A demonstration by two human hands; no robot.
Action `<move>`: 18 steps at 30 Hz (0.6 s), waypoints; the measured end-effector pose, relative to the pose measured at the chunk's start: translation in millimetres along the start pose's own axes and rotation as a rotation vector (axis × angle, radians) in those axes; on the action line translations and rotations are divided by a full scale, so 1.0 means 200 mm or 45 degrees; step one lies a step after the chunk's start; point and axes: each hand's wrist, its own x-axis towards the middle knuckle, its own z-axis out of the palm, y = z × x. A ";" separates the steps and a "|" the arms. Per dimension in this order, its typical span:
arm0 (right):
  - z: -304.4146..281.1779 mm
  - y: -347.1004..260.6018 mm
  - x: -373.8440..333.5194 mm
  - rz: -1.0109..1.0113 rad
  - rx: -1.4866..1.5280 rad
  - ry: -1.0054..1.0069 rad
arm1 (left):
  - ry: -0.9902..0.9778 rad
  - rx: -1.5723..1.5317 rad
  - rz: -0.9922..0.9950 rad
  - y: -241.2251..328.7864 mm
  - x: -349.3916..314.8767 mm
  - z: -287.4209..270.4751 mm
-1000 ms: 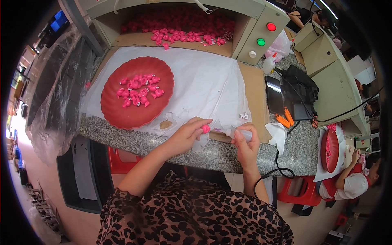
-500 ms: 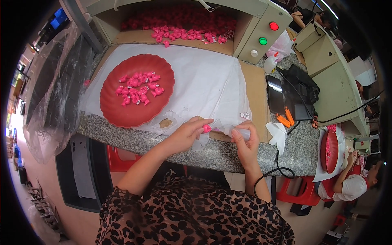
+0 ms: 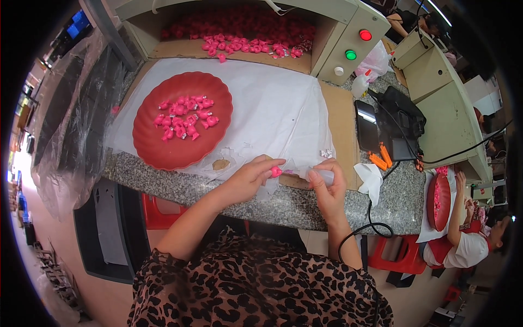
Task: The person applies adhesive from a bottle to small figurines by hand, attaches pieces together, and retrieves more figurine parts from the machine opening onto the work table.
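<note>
Between the thumb and fingers of my left hand (image 3: 250,179) is a small pink figurine piece (image 3: 276,171). My right hand (image 3: 330,191) is wrapped round a translucent squeeze bottle (image 3: 325,177). The bottle lies sideways, its thin tip pointing left at the pink piece; whether the two touch I cannot tell. Both hands are just above the near edge of the white sheet (image 3: 272,103). To the left, a red scalloped bowl (image 3: 150,147) holds several similar pink pieces (image 3: 188,114). A small silvery scrap (image 3: 327,153) lies beyond my right hand.
A cabinet (image 3: 348,32) at the back holds a heap of pink pieces (image 3: 245,46). On the right lie a dark phone (image 3: 366,125), a black bag (image 3: 403,114), orange clips (image 3: 378,159), a white tissue (image 3: 370,182) and a looped cable (image 3: 381,229). A co-worker (image 3: 468,245) sits far right.
My hands, the pink piece and the bottle stay almost where they were. At the far right, the co-worker's arm has reached forward past their red bowl.
</note>
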 end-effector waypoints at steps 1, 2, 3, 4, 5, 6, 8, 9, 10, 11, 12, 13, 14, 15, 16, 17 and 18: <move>0.00 0.00 0.00 0.000 0.000 -0.001 | -0.008 0.005 -0.016 0.00 0.00 0.00; 0.00 -0.01 0.00 0.004 -0.021 -0.005 | -0.007 0.005 -0.016 0.01 0.00 0.00; 0.00 -0.01 0.00 0.007 -0.042 -0.007 | -0.007 -0.003 -0.017 0.01 0.00 0.00; -0.01 0.00 0.00 0.006 -0.042 -0.007 | -0.007 -0.010 -0.018 0.01 0.00 0.00; -0.01 0.00 0.00 0.004 -0.042 -0.009 | -0.007 -0.010 -0.017 0.01 0.00 0.00; -0.01 0.00 0.00 0.004 -0.042 -0.011 | -0.004 -0.015 -0.011 0.00 0.00 0.00; -0.01 0.00 0.00 -0.004 -0.049 -0.007 | -0.002 -0.021 -0.006 0.00 0.00 0.00; -0.01 0.00 0.00 -0.011 -0.055 -0.004 | 0.000 -0.036 -0.027 0.01 0.00 0.00; -0.01 0.00 0.00 -0.011 -0.055 -0.005 | 0.003 -0.052 -0.048 0.01 0.00 0.00; 0.00 0.01 0.00 -0.034 -0.077 0.001 | 0.003 -0.052 -0.049 0.01 -0.01 0.00; 0.00 0.01 0.00 -0.059 -0.100 0.008 | 0.022 -0.045 -0.030 0.00 -0.01 0.00; 0.00 0.00 0.00 -0.060 -0.100 0.008 | 0.041 -0.039 -0.012 0.00 -0.01 0.01; 0.00 0.00 -0.01 -0.041 -0.085 0.018 | 0.041 -0.039 -0.011 0.00 -0.01 0.00; 0.00 0.00 -0.02 -0.021 -0.070 0.029 | 0.040 -0.049 -0.023 0.00 -0.01 0.01; 0.01 0.00 -0.02 -0.021 -0.069 0.029 | 0.040 -0.060 -0.034 0.00 -0.01 0.01; 0.01 0.01 -0.02 -0.038 -0.080 0.039 | 0.039 -0.061 -0.035 0.00 -0.01 0.01; 0.01 0.02 -0.03 -0.055 -0.090 0.047 | 0.056 -0.055 -0.027 0.00 -0.01 0.01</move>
